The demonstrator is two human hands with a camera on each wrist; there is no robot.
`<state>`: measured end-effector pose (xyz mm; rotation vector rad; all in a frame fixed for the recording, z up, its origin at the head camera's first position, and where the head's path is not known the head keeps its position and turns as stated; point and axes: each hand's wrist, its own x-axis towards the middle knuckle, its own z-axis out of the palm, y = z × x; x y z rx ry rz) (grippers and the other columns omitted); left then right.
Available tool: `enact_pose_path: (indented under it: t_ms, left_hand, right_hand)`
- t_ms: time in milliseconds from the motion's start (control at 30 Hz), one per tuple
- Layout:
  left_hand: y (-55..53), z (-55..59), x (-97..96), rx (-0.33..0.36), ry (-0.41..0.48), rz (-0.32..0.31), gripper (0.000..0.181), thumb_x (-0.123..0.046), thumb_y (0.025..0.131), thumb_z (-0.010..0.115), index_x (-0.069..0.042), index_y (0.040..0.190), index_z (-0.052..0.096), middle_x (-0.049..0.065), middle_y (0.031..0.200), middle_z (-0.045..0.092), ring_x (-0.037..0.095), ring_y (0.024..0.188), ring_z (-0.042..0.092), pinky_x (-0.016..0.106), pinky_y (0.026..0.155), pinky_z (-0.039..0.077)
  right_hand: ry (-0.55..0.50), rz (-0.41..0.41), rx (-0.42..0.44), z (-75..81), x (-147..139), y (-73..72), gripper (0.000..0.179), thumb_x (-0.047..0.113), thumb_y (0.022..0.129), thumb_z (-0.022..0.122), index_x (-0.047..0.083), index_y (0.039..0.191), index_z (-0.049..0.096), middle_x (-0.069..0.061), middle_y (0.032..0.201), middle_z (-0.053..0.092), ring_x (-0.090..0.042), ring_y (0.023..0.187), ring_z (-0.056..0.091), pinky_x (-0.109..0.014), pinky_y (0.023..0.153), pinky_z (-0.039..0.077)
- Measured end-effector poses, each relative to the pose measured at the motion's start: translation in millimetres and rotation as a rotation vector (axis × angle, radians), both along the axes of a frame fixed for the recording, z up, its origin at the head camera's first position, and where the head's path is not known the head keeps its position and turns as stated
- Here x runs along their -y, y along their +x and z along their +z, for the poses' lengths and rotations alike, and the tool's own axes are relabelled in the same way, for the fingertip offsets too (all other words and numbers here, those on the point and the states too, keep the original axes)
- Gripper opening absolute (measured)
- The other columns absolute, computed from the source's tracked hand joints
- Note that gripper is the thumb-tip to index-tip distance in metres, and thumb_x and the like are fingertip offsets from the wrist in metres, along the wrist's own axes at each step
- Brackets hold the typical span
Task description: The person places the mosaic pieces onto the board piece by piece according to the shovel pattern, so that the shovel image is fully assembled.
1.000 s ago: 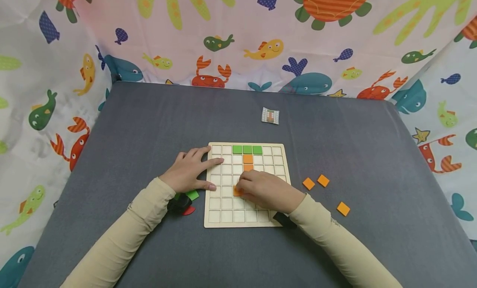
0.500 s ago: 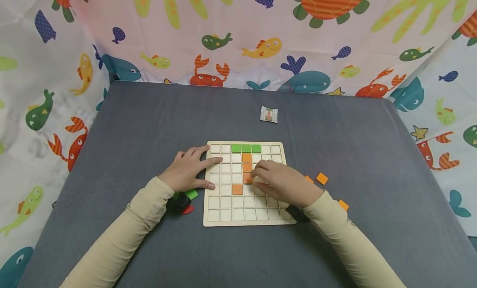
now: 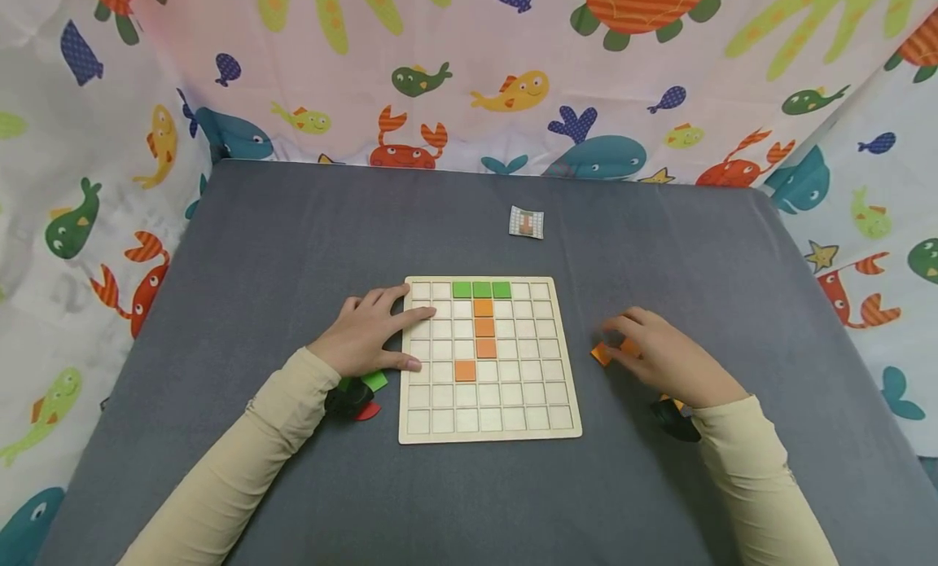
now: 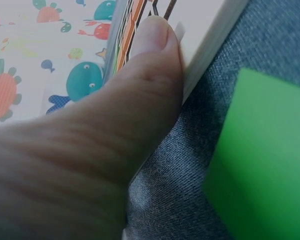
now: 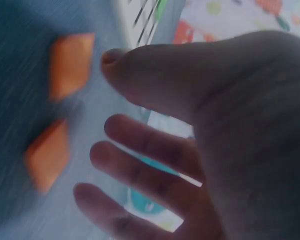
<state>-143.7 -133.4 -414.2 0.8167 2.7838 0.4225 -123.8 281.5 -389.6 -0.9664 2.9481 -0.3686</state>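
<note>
A pale wooden grid board [image 3: 513, 395] lies mid-table, with a row of green square tiles [image 3: 481, 290] at its top. Below them runs a column of orange tiles [image 3: 484, 328], and one more orange tile [image 3: 465, 371] sits lower left. My left hand [image 3: 366, 330] rests spread on the board's left edge, its thumb [image 4: 150, 60] pressing the rim. Right of the board, my right hand [image 3: 663, 358] hovers over loose orange tiles [image 3: 601, 354]. In the right wrist view its fingers are apart with nothing between them, beside two tiles [image 5: 71, 66].
A small printed card [image 3: 526, 222] with a grid pattern lies behind the board. Near my left wrist are green tiles [image 3: 375, 380] and a red piece [image 3: 368, 411]. Another orange tile [image 3: 672, 401] is partly hidden by my right wrist. A sea-animal print curtain [image 3: 469, 77] surrounds the grey table.
My right hand has left the board and moved right to the loose orange tiles. An orange tile now shows uncovered at the board's lower left. My left hand stays put.
</note>
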Motion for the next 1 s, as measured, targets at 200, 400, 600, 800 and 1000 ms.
enact_pose_path:
  t_ms: [200, 400, 600, 800, 1000]
  left_hand:
    - [0.1, 0.8, -0.8, 0.014, 0.000, -0.002, 0.077, -0.058, 0.078, 0.070, -0.031, 0.145, 0.042, 0.016, 0.152, 0.029, 0.037, 0.135, 0.033, 0.057, 0.096, 0.031]
    - [0.6, -0.7, 0.2, 0.014, -0.001, 0.000, 0.078, -0.058, 0.078, 0.070, -0.032, 0.145, 0.042, 0.015, 0.153, 0.029, 0.037, 0.135, 0.032, 0.056, 0.094, 0.031]
    - [0.2, -1.7, -1.3, 0.010, -0.001, -0.005, 0.079, -0.059, 0.077, 0.070, -0.032, 0.146, 0.041, 0.016, 0.153, 0.029, 0.037, 0.135, 0.033, 0.056, 0.094, 0.031]
    - [0.3, -1.2, -1.4, 0.011, 0.007, -0.006, 0.078, -0.059, 0.077, 0.070, -0.032, 0.146, 0.042, 0.016, 0.153, 0.029, 0.037, 0.135, 0.033, 0.057, 0.094, 0.031]
    - [0.5, -1.8, -1.1, 0.012, 0.007, -0.003, 0.078, -0.058, 0.078, 0.069, -0.032, 0.146, 0.042, 0.016, 0.153, 0.029, 0.037, 0.135, 0.032, 0.057, 0.095, 0.030]
  right_hand:
    - [0.009, -0.037, 0.004, -7.8, -26, 4.1, 0.024, 0.008, 0.080, 0.076, 0.008, 0.103, 0.067, -0.005, 0.098, 0.061, -0.022, 0.089, 0.058, -0.040, 0.075, 0.049]
    - [-0.020, -0.015, -0.060, -15.4, -30, 3.8, 0.022, 0.006, 0.078, 0.078, 0.009, 0.098, 0.068, -0.004, 0.095, 0.062, -0.024, 0.090, 0.056, -0.041, 0.077, 0.047]
    - [-0.011, -0.037, -0.021, -13.7, -30, 2.2, 0.020, 0.004, 0.080, 0.076, 0.008, 0.098, 0.068, -0.005, 0.095, 0.063, -0.022, 0.087, 0.059, -0.041, 0.075, 0.049]
    - [-0.005, -0.069, -0.012, -3.7, -24, 1.1, 0.021, 0.005, 0.081, 0.075, 0.008, 0.100, 0.065, -0.003, 0.093, 0.059, -0.018, 0.084, 0.058, -0.038, 0.072, 0.049]
    - [-0.063, 0.040, -0.115, 4.6, -2, -0.9, 0.024, 0.000, 0.077, 0.076, 0.006, 0.098, 0.066, -0.003, 0.092, 0.059, -0.017, 0.082, 0.058, -0.034, 0.070, 0.050]
